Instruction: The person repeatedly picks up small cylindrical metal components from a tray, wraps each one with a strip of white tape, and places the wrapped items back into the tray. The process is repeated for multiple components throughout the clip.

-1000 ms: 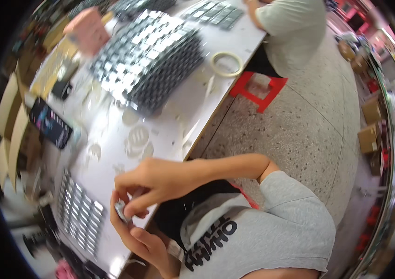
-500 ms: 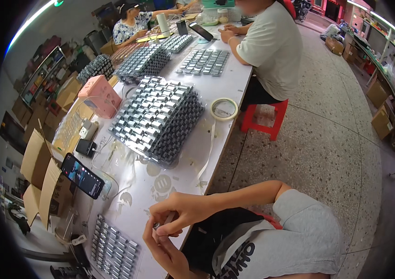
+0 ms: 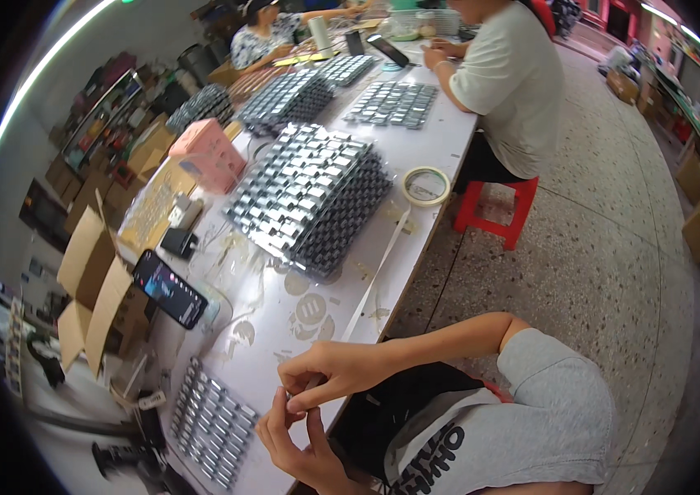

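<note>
The right arm (image 3: 449,337) bends at the elbow and reaches over to the left. The right hand (image 3: 332,375) curls its fingers in, with the thumb close to them. The left hand (image 3: 304,450) comes up from below, its fingers bent and thumb poking up. Both hands' fingertips meet.

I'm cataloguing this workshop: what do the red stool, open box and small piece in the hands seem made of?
Small piece: greyish, perhaps metal or plastic; mostly hidden. Red stool: probably moulded plastic, uniform colour, smooth look. Open box: likely cardboard, matte brown, folded flaps.
</note>
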Tool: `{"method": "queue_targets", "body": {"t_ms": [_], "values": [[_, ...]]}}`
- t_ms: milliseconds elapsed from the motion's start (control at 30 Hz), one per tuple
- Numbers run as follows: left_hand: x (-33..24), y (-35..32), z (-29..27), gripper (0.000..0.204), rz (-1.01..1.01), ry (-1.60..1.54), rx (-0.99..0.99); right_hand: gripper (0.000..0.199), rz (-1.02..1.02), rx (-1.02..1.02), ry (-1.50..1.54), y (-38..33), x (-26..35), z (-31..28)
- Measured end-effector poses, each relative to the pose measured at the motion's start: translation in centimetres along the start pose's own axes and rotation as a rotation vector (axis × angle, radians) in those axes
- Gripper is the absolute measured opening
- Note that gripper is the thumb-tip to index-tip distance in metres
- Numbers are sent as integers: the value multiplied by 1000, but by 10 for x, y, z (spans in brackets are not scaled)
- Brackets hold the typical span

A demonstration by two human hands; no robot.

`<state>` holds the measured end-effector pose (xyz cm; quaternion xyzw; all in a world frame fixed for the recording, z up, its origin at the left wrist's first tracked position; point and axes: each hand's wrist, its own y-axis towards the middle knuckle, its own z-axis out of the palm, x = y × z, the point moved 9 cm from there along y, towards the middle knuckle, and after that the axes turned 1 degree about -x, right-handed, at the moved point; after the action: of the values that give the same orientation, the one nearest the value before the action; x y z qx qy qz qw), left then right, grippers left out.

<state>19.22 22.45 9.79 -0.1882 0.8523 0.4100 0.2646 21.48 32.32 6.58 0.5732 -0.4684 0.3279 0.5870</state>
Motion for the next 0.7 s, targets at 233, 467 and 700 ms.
{"method": "queue_targets", "body": {"t_ms": [233, 467, 700], "values": [[18, -6, -17, 39, -67, -81, 46, 14, 257, 112, 22, -8, -14, 17], [12, -17, -21, 40, 12, -141, 37, 7, 242, -84, 15, -23, -14, 8], [20, -14, -9, 41, 4, -196, 26, 13, 282, -112, 21, -21, -20, -1]]}}
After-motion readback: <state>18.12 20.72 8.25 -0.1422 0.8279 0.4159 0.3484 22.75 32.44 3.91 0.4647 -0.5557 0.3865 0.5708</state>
